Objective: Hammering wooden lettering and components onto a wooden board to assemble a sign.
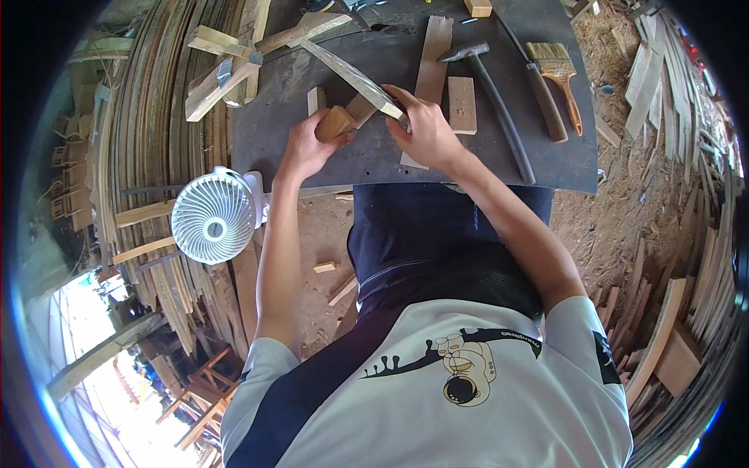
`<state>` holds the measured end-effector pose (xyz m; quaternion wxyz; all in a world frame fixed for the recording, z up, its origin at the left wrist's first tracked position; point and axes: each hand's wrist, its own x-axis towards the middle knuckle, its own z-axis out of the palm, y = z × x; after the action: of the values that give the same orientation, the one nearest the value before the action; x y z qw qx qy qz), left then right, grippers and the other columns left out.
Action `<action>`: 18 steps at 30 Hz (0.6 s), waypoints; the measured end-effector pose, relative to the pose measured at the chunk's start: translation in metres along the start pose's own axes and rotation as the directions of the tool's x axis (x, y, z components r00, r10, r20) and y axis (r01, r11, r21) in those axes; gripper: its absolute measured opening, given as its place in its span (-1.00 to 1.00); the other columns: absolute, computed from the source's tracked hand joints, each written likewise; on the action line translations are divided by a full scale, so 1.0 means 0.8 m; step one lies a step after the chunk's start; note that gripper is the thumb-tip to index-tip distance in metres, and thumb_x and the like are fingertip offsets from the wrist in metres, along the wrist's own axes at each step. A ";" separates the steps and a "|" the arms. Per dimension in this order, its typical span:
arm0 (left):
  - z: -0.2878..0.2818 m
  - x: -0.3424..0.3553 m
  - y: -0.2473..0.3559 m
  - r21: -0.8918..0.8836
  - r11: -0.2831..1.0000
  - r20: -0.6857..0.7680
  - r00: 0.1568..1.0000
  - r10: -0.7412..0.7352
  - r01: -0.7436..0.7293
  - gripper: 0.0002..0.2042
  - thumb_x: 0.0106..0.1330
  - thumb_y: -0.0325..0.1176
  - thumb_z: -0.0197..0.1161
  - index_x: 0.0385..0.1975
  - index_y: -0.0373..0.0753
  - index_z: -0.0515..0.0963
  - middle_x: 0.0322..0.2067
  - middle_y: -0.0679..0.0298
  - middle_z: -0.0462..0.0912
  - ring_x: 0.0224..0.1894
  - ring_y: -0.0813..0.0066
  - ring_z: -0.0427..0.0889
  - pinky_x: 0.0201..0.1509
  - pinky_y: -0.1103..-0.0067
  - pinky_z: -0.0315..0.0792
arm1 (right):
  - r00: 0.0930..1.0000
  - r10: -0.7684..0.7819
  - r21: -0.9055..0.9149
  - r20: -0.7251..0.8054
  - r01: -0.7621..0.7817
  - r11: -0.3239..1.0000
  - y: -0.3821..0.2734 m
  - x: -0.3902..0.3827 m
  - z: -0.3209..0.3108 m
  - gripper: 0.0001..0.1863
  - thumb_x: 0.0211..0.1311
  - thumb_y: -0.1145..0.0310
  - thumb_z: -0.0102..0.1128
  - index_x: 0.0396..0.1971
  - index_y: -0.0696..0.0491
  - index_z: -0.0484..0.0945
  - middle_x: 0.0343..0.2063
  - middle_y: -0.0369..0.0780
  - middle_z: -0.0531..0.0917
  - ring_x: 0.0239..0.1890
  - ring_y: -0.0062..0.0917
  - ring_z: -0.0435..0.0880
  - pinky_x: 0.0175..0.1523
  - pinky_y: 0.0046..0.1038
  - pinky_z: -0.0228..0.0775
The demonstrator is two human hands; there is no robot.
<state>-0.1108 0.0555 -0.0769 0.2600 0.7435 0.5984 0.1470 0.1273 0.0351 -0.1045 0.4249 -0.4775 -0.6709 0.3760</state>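
My left hand [308,148], fingers closed, grips a short wooden block [335,123] above the near edge of the dark work table [281,148]. My right hand [427,132] is closed round the near end of a long, narrow wooden strip [351,76]. The strip slants away to the far left. Behind and beside the block, more wood shows: a pale end [316,100] and a brown piece [361,109] partly hidden by the strip. Whether these join the block, I cannot tell. A flat board [434,58] lies just beyond my right hand.
Right of my hands lie a small wooden block [462,109], a hammer [493,93], a long wooden-handled tool [542,97] and a paintbrush [555,69]. Nailed wooden pieces [234,74] rest at the far left. A white fan [214,217] stands at the table's left corner; stacked planks [148,101] lie beyond.
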 end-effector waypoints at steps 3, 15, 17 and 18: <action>-0.003 0.003 0.002 -0.004 1.000 0.030 0.999 -0.023 0.023 -0.40 0.04 -0.07 0.51 0.01 -0.33 0.54 -0.19 -0.04 0.69 -0.12 0.11 0.69 -0.03 0.39 0.52 | 0.998 -0.042 0.029 0.041 0.041 0.999 0.008 0.003 -0.012 -0.41 0.11 0.47 0.22 0.21 0.19 0.36 -0.07 0.09 0.63 0.00 -0.05 0.63 0.08 -0.27 0.49; -0.006 0.008 -0.001 -0.016 0.998 0.086 0.994 -0.067 0.069 -0.40 0.02 -0.06 0.53 -0.01 -0.32 0.57 -0.21 0.01 0.71 -0.14 0.22 0.70 -0.03 0.44 0.51 | 0.995 -0.091 0.024 0.049 0.090 0.996 0.001 -0.016 -0.038 -0.46 0.17 0.45 0.27 0.17 0.18 0.40 -0.02 0.00 0.63 -0.03 -0.24 0.69 0.14 -0.31 0.53; -0.006 0.007 -0.002 -0.011 0.997 0.075 0.995 -0.071 0.072 -0.41 0.02 -0.06 0.53 -0.01 -0.31 0.57 -0.21 0.01 0.71 -0.14 0.23 0.70 -0.03 0.44 0.51 | 0.993 -0.119 0.029 0.019 0.118 0.993 0.009 -0.019 -0.031 -0.51 0.15 0.44 0.26 0.10 0.19 0.43 -0.10 0.03 0.65 -0.10 -0.15 0.69 0.06 -0.28 0.54; -0.004 0.006 -0.002 -0.020 0.998 0.068 0.996 -0.055 0.056 -0.41 0.03 -0.06 0.52 -0.01 -0.31 0.57 -0.20 0.00 0.70 -0.14 0.20 0.70 -0.03 0.44 0.51 | 0.990 -0.141 0.035 -0.010 0.142 0.989 0.009 -0.019 -0.029 -0.56 0.14 0.43 0.25 0.04 0.21 0.47 -0.18 0.07 0.67 -0.16 -0.07 0.69 -0.02 -0.25 0.54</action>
<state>-0.1129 0.0614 -0.0755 0.2920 0.7282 0.6081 0.1212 0.1538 0.0247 -0.1061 0.4614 -0.4223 -0.6947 0.3551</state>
